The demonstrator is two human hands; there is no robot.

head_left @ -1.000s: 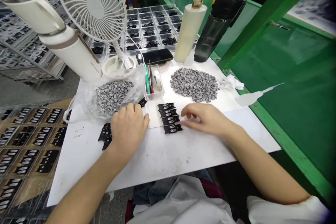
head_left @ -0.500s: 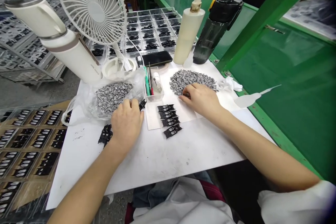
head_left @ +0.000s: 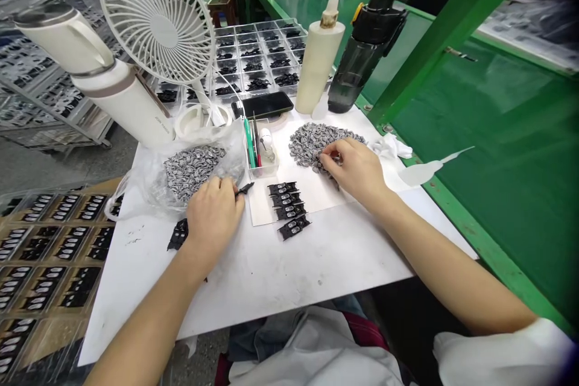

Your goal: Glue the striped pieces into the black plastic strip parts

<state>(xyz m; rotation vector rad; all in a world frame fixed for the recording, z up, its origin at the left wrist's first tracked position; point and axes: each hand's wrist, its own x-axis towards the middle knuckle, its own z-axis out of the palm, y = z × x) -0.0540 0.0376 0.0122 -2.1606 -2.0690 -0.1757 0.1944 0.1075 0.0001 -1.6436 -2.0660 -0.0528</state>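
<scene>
My left hand (head_left: 212, 217) lies on the white board, fingers curled round a small black plastic part (head_left: 245, 188) that sticks out toward the right. More black parts (head_left: 178, 235) lie under and left of that hand. My right hand (head_left: 355, 166) rests on the near edge of a loose heap of small grey metal pieces (head_left: 312, 140), thumb and fingertips pinched together in the heap. Between the hands a short row of black parts (head_left: 288, 208) with grey inserts lies on a white sheet.
A plastic bag of grey pieces (head_left: 192, 164) sits left of a clear tool box (head_left: 260, 154). Behind stand a white fan (head_left: 158, 21), a white jug (head_left: 97, 75), a phone (head_left: 265, 104), a glue bottle (head_left: 319, 60), a dark bottle (head_left: 362, 51). Trays of black parts (head_left: 36, 253) lie lower left.
My right hand left the row of black parts and went up to the grey heap, where it now pinches. My left hand closed on a black part and drew it clear of the bag.
</scene>
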